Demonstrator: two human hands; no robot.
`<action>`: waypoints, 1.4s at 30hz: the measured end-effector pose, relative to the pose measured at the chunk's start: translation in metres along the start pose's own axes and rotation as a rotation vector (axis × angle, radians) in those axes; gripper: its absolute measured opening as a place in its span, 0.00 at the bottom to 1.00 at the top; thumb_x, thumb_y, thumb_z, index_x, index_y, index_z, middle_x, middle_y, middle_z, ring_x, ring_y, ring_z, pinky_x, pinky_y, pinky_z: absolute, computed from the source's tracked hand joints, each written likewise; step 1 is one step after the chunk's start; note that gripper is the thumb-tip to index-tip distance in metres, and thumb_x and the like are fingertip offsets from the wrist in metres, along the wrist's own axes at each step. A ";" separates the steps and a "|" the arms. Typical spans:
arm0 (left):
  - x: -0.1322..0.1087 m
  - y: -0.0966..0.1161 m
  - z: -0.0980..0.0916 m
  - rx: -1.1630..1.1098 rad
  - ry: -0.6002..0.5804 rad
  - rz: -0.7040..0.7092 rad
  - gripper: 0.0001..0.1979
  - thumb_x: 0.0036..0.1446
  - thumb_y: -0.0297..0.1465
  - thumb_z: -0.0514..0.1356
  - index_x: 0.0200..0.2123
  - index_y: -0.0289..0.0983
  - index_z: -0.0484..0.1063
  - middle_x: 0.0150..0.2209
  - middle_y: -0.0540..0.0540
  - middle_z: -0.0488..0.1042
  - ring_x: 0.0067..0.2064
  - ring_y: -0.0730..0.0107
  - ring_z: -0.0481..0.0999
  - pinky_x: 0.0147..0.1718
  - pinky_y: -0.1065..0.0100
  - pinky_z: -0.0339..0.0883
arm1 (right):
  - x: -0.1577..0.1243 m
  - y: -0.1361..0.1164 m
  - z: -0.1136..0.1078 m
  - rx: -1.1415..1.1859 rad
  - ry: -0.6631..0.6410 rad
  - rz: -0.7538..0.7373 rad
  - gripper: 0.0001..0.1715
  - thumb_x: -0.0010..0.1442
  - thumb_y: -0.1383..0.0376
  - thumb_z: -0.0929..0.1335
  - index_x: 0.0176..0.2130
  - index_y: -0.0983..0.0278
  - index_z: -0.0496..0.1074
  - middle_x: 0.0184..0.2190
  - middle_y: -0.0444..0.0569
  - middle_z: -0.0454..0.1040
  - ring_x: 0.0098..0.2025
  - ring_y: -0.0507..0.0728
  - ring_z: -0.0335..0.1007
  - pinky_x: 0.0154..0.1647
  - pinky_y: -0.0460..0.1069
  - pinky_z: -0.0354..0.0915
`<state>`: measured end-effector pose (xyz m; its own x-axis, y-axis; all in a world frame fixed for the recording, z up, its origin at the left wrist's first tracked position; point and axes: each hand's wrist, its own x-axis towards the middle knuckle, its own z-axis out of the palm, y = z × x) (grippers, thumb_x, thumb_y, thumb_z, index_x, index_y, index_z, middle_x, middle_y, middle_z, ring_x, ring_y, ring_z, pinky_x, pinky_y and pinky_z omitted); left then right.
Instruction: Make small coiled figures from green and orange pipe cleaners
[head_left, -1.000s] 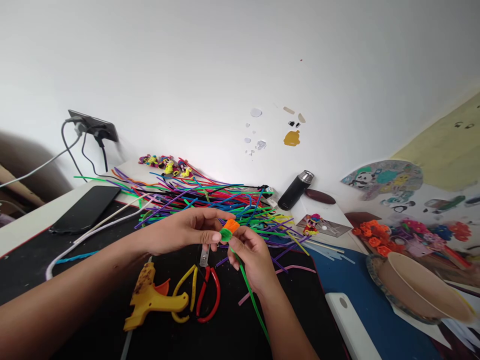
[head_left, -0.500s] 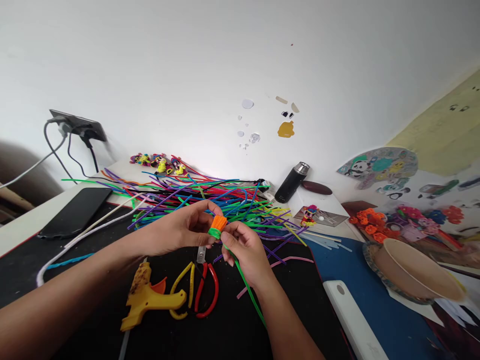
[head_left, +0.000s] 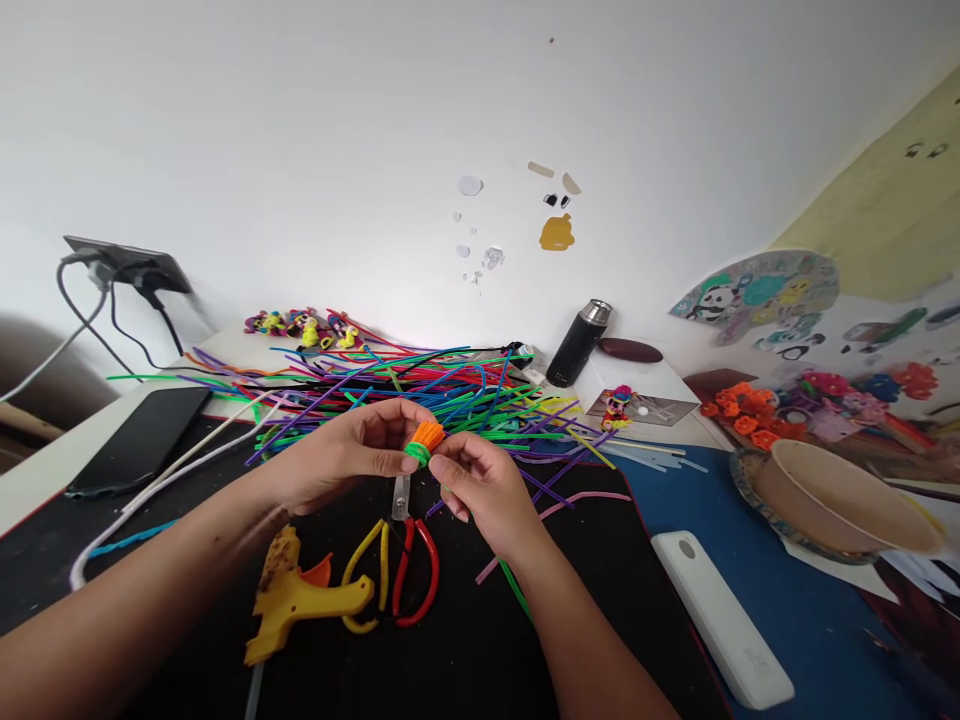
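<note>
Between my two hands is a small bundle of orange pipe cleaners (head_left: 429, 434) with a green pipe cleaner (head_left: 417, 453) wound around its lower end. My left hand (head_left: 367, 450) pinches the bundle from the left, thumb on the green band. On the other side, my right hand (head_left: 480, 490) has thumb and fingers pressed together at the green band, where the pipe cleaner's end is hidden. The green tail shows again below my right wrist. Under the hands lie scissors (head_left: 415, 570) with one red and one yellow handle, beside a yellow glue gun (head_left: 307, 598).
A wide heap of coloured pipe cleaners (head_left: 450, 390) lies behind my hands. A phone (head_left: 139, 440) is at left and small figures (head_left: 304, 328) stand by the wall. On the right are a black flask (head_left: 579, 345), a white oblong case (head_left: 724, 620) and a bowl (head_left: 847, 500).
The view has shifted a little to the right. Both hands still hold the bundle; the green tail that ran from under my right hand is now mostly hidden behind it.
</note>
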<state>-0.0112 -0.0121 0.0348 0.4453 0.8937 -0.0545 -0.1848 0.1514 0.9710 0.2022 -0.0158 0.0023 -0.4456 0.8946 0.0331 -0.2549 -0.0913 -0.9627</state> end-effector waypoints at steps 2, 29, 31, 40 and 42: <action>0.000 0.000 0.001 -0.036 0.016 -0.017 0.21 0.49 0.31 0.81 0.46 0.39 0.83 0.42 0.46 0.78 0.43 0.65 0.77 0.38 0.71 0.72 | 0.000 -0.001 0.000 -0.001 -0.003 0.007 0.27 0.56 0.45 0.81 0.36 0.62 0.75 0.22 0.36 0.66 0.19 0.47 0.56 0.17 0.44 0.50; 0.003 -0.021 0.002 -0.276 0.012 0.007 0.23 0.48 0.28 0.83 0.49 0.41 0.88 0.39 0.47 0.85 0.34 0.73 0.82 0.35 0.76 0.75 | 0.000 -0.003 0.002 0.080 0.030 0.024 0.27 0.55 0.46 0.81 0.35 0.62 0.73 0.26 0.39 0.72 0.20 0.47 0.61 0.17 0.44 0.51; 0.004 -0.025 0.003 -0.275 0.031 0.017 0.23 0.46 0.30 0.84 0.48 0.41 0.88 0.39 0.47 0.84 0.34 0.72 0.80 0.36 0.74 0.75 | 0.000 -0.003 0.003 0.101 0.033 0.027 0.28 0.54 0.45 0.82 0.36 0.62 0.73 0.27 0.39 0.74 0.20 0.47 0.61 0.18 0.44 0.51; -0.001 -0.045 0.005 -0.278 0.087 0.012 0.25 0.50 0.39 0.82 0.52 0.47 0.88 0.42 0.46 0.85 0.35 0.67 0.77 0.41 0.64 0.73 | -0.001 -0.003 0.005 0.162 -0.029 0.019 0.30 0.55 0.43 0.82 0.43 0.62 0.78 0.29 0.42 0.75 0.21 0.48 0.62 0.18 0.45 0.51; -0.001 -0.044 0.005 -0.207 0.087 0.022 0.23 0.54 0.38 0.81 0.53 0.47 0.88 0.41 0.46 0.85 0.35 0.68 0.76 0.40 0.65 0.71 | -0.001 -0.003 0.005 0.169 -0.025 0.010 0.29 0.56 0.43 0.81 0.41 0.63 0.79 0.30 0.43 0.75 0.21 0.47 0.61 0.18 0.45 0.50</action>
<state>0.0005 -0.0219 -0.0064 0.3637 0.9294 -0.0628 -0.3738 0.2074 0.9040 0.1987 -0.0183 0.0062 -0.4696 0.8823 0.0330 -0.3900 -0.1738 -0.9043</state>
